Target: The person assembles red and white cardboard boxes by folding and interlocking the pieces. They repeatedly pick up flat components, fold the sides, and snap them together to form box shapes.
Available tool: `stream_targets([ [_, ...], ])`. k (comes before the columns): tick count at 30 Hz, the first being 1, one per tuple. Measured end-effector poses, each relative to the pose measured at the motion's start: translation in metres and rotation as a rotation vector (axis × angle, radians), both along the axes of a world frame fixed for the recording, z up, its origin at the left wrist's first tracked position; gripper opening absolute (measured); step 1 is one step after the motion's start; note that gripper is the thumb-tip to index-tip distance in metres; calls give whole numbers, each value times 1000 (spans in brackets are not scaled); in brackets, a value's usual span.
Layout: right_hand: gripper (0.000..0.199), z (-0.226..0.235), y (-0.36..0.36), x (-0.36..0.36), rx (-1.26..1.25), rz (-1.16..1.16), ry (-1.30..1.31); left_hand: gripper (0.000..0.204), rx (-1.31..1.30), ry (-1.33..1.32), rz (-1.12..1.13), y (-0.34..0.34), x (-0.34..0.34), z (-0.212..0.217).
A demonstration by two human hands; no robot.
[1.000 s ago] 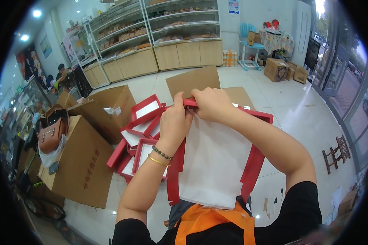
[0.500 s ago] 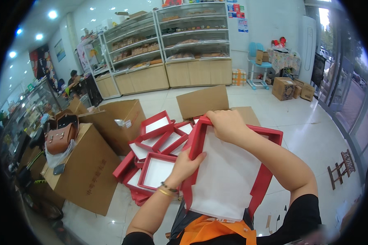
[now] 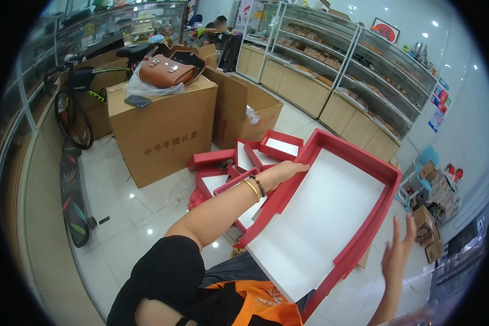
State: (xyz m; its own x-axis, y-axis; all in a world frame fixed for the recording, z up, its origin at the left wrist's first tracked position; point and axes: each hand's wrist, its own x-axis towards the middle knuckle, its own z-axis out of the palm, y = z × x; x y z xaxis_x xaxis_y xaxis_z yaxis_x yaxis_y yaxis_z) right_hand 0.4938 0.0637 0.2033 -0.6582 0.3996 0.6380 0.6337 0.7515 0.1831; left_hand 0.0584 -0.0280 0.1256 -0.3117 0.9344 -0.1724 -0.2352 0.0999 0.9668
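At your 12 o'clock, the glossy pale tiled floor (image 3: 119,255) bears a heap of red boxes (image 3: 214,158). A large carton (image 3: 165,122) stands at your 11, a skateboard (image 3: 72,190) at 10, a bicycle (image 3: 72,111) just past 10, and smaller cartons (image 3: 425,220) at 2.

The big tray (image 3: 326,212) is red and white, the bag (image 3: 167,71) brown, the apron (image 3: 263,305) orange

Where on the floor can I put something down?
Bare floor shows between the skateboard, big cardboard box and heaped red boxes, apart from one small dark strip. It's crowded in the heap, where boxes overlap.
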Motion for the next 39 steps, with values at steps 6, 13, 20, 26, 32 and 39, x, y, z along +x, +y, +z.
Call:
stream_targets([
  [6,117,-31,-45,-38,-112,302,-54,46,-68,-214,-83,-2,-6,-34],
  [13,98,-22,-45,-37,-365,520,63,45,-189,-397,-357,3,11,-74],
  [20,89,-42,-19,-19,-820,450,811,62,209,-176,-295,6,35,-64],
  [26,65,-44,13,-26,-1063,500,1404,68,432,81,-223,-2,42,-6],
  [32,50,-55,26,-12,-920,395,1619,27,803,61,177,-14,107,36],
  [39,36,-19,-11,-11,-1148,416,1739,14,808,-160,328,-29,136,52],
])
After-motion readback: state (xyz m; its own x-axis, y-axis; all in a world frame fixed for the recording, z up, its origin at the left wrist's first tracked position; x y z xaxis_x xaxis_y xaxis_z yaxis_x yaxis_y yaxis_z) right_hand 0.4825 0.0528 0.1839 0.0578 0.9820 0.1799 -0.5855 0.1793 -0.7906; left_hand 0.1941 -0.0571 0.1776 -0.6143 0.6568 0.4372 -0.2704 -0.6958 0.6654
